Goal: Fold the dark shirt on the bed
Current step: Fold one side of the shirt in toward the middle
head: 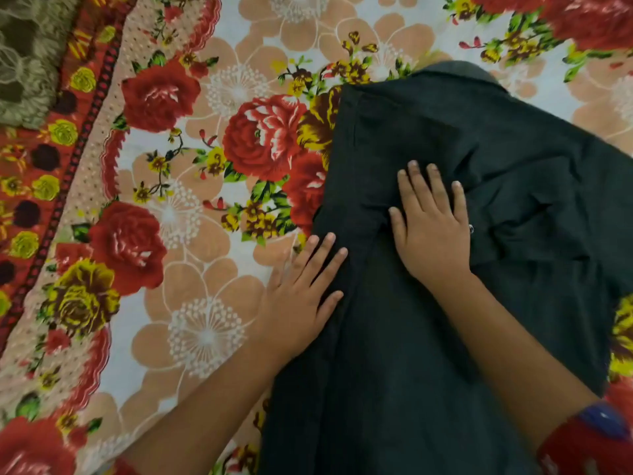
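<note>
The dark shirt lies on the flowered bedsheet, its collar at the far end and its left side folded in along a straight edge. My left hand lies flat with straight fingers, half on the sheet and half on the shirt's left edge. My right hand presses flat on the middle of the shirt, fingers spread, beside a bunch of wrinkles. The shirt's near end runs out of view at the bottom.
A brown patterned blanket sits at the far left corner, beyond the sheet's red border. Open sheet spreads to the left of the shirt and beyond its collar. A red and blue sleeve shows at the bottom right.
</note>
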